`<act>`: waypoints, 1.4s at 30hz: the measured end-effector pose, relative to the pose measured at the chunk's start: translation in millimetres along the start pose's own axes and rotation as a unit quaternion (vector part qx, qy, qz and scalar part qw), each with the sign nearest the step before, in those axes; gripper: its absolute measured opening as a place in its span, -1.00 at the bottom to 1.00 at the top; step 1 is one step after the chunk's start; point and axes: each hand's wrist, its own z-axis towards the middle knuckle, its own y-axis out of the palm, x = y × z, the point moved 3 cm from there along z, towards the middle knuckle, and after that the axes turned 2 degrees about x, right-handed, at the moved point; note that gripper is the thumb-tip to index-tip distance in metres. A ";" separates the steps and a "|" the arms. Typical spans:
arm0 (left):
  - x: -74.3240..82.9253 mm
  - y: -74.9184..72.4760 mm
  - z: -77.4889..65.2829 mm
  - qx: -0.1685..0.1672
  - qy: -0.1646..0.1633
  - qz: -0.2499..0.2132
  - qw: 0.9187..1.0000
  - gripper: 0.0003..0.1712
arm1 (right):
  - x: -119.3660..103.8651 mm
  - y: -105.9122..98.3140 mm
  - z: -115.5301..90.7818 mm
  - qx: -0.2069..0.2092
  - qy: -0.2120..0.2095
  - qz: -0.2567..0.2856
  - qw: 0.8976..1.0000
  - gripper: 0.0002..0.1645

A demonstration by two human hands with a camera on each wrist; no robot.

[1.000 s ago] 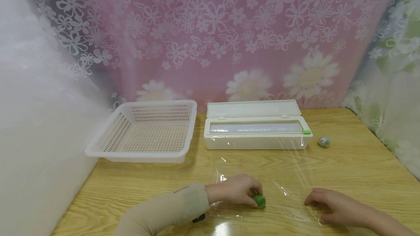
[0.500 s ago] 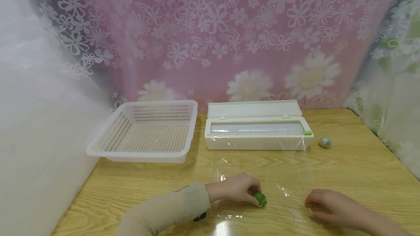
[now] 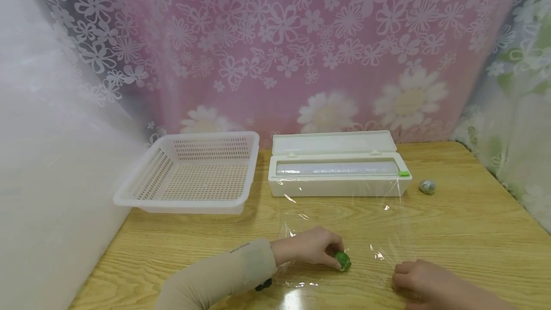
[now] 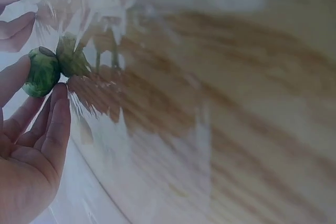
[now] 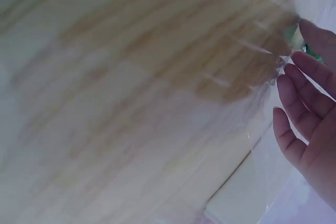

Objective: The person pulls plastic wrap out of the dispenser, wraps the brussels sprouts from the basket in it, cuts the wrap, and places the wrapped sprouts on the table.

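nearest to me, my right hand (image 3: pixel 424 281) is low at the right, its fingers bent at the right edge of a sheet of clear film (image 3: pixel 344 224). in the right wrist view the film wrinkles up against my fingertips, with the thumb a little apart from the first finger; i cannot tell whether i am pinching the film or only touching it.

my other arm reaches in from the left in a beige sleeve (image 3: pixel 219 271) with dark lettering near the cuff. at its end my left hand (image 3: pixel 312 250) has a narrow grip, thumb and fingers round a small green sprout (image 3: pixel 344 261), leafy like a tiny cabbage. i hold the sprout above the film, low over the wooden table (image 3: pixel 193 240); whether it touches the sheet i cannot tell.

farther off, the film runs back to a long white box (image 3: pixel 336 187), passing down over its front. a pale roll (image 3: pixel 336 168) lies inside, a bright green tab (image 3: pixel 403 173) sits at the right end, and the lid (image 3: pixel 333 143) is tipped back behind. just beside the box, on the right, rests a small shiny greyish ball (image 3: pixel 427 186). to the box's left stands a white slotted basket (image 3: pixel 181 202). behind everything hangs a pink flowered curtain (image 3: pixel 301 61).
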 end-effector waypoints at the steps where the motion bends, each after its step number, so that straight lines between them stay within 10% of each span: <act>1: -0.1 0.3 -0.2 -0.002 -0.001 0.000 1.000 -0.73 | -0.4 1.0 0.0 0.007 -0.007 -0.001 1.000 -0.77; 9: -3.9 -7.6 -10.3 -0.016 -0.033 -0.002 0.999 -0.59 | -0.9 6.1 1.6 0.016 -0.007 0.021 1.000 -0.72; 19: -0.1 -11.3 -46.6 -0.139 -0.030 0.100 0.985 -0.69 | 0.7 7.6 -0.6 -0.006 0.044 0.045 0.998 -0.71; 25: 6.5 -1.3 -59.9 -0.139 -0.033 0.201 0.969 -0.61 | 5.6 2.3 -4.2 -0.017 0.066 0.083 0.994 -0.75; 30: 7.7 4.1 -61.9 -0.123 -0.014 0.272 0.954 -0.65 | 2.1 4.1 -2.6 -0.019 0.037 0.011 0.999 -0.72; 42: 11.9 2.9 -64.6 -0.110 0.010 0.282 0.953 -0.85 | -3.0 11.3 0.5 0.032 0.002 -0.050 0.998 -0.72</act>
